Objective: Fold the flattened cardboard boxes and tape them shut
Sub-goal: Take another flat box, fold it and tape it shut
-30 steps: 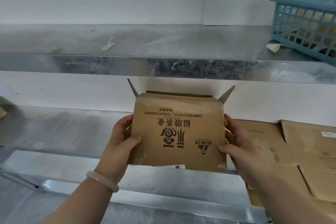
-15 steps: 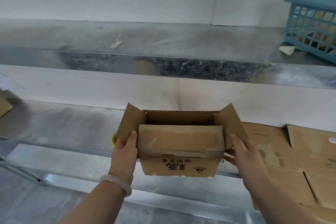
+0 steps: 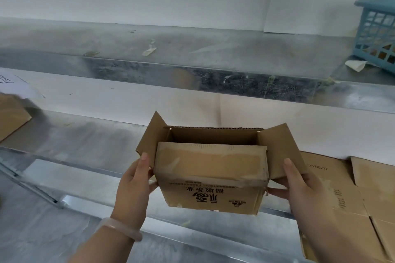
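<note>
Head view: my left hand (image 3: 136, 186) and right hand (image 3: 299, 188) grip the box (image 3: 211, 196) between them, thumbs lying along its side flaps (image 3: 280, 149). I judge I'm closing this end: the near flap (image 3: 210, 162) is folded in and the side flaps splay outward, so pressing them inward comes next, then tape. The box's front print is inverted Chinese, which I can't read. The flattened boxes (image 3: 333, 188) just right of my right hand read "YYH0217".

Left hand (image 3: 133, 186) and right hand (image 3: 299, 186) both bare, forearms uncovered down to the frame edge. Left wrist: one smooth bangle (image 3: 119, 228), pale milky, slightly translucent, rounded profile, plain surface, a thick solid ring just behind the hand. Thumbnails short, rounded, plain.
</note>
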The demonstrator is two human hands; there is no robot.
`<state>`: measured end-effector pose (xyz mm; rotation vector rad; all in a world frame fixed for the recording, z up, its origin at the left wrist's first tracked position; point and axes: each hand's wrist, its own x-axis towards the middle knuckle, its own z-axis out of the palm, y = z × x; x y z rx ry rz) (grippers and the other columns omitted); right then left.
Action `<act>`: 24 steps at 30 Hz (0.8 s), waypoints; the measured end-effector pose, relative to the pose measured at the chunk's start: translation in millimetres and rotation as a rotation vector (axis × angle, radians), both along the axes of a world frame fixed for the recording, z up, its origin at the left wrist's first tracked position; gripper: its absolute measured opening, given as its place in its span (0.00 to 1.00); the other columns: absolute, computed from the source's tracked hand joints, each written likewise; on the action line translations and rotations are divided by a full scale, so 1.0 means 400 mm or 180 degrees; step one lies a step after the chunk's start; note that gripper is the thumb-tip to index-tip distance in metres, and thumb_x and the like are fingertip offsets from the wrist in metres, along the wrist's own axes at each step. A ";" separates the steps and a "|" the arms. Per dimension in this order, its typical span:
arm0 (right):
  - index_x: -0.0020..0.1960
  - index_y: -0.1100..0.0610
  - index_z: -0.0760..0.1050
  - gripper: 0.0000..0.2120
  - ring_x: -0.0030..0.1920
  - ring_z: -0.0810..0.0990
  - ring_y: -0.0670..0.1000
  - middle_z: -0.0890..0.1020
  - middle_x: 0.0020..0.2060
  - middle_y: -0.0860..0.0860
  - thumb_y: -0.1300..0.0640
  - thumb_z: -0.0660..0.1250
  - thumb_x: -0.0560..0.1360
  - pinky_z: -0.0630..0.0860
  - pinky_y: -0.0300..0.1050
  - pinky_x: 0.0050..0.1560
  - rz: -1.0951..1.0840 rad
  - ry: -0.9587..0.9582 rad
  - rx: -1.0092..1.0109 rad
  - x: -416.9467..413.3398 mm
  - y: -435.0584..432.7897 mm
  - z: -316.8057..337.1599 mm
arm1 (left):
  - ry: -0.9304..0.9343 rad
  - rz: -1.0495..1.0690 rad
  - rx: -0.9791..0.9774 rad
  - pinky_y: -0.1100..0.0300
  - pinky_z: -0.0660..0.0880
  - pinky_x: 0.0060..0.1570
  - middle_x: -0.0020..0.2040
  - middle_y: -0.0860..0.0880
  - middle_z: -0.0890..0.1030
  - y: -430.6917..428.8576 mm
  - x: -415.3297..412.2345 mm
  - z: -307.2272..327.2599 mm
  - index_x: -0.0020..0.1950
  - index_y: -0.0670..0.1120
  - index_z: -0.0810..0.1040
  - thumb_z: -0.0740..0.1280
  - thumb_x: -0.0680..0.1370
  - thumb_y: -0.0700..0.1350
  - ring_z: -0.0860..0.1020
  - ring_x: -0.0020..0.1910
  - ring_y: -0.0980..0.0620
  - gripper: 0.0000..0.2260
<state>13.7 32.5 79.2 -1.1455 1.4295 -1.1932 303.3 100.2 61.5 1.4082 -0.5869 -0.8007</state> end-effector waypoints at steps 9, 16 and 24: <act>0.44 0.42 0.77 0.19 0.33 0.84 0.44 0.85 0.34 0.41 0.31 0.56 0.67 0.73 0.29 0.27 0.0725 0.0221 -0.0326 0.257 0.006 0.084 | -0.0562 0.1106 -0.0163 0.53 0.79 0.50 0.45 0.54 0.84 0.120 0.188 0.070 0.43 0.56 0.83 0.61 0.77 0.61 0.81 0.49 0.54 0.15; 0.43 0.47 0.78 0.15 0.31 0.80 0.35 0.82 0.32 0.38 0.44 0.57 0.80 0.69 0.27 0.28 0.1429 0.0812 -0.0540 0.570 0.004 0.060 | -0.0621 0.1486 -0.0003 0.56 0.77 0.45 0.42 0.57 0.84 0.242 0.441 0.069 0.39 0.63 0.83 0.61 0.81 0.54 0.82 0.46 0.55 0.15; 0.42 0.47 0.75 0.23 0.39 0.84 0.49 0.83 0.38 0.48 0.32 0.49 0.73 0.79 0.48 0.40 0.1925 0.1191 -0.0487 1.037 0.056 0.041 | -0.0539 0.1666 0.0369 0.43 0.77 0.53 0.44 0.42 0.82 0.388 0.803 0.044 0.43 0.44 0.81 0.64 0.75 0.58 0.81 0.47 0.44 0.17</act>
